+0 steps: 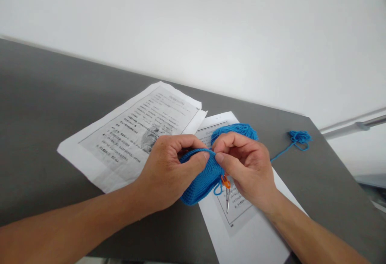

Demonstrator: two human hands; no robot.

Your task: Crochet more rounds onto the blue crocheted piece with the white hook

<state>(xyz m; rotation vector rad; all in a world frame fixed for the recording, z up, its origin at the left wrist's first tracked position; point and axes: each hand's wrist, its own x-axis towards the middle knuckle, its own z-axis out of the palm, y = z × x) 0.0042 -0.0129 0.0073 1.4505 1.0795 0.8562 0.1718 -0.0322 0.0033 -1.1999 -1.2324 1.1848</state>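
Pinching the rim of a blue crocheted piece [201,181] between thumb and forefinger, the left hand [170,169] grips it from the left, its thumb lying over the near face. The right hand [255,169] meets it at the right end of that rim, thumb and forefinger tips closed together there; whether they hold the stitches themselves or a strand is too small to tell. The other fingers of the right hand curl in toward the palm. The piece is held up between the two hands, above the near part of the scene, its rounded lower edge hanging on the near side.

Just beside the right thumb hangs an orange clip [225,181], with a slim metallic part [228,201] pointing toward the near side and a small loop of blue yarn [217,188] to its left. Beyond the right hand lies a blue skein [238,129], partly hidden by the fingers. A strand [282,153] emerges from behind the right hand and runs to a small yarn tangle [300,136] farther right.

Two printed sheets rest on the dark grey table [45,95]: the left sheet [99,151], creased and bearing a grey picture, and the right sheet [253,232], under the right hand. A white wall [211,27] rises at the far side.
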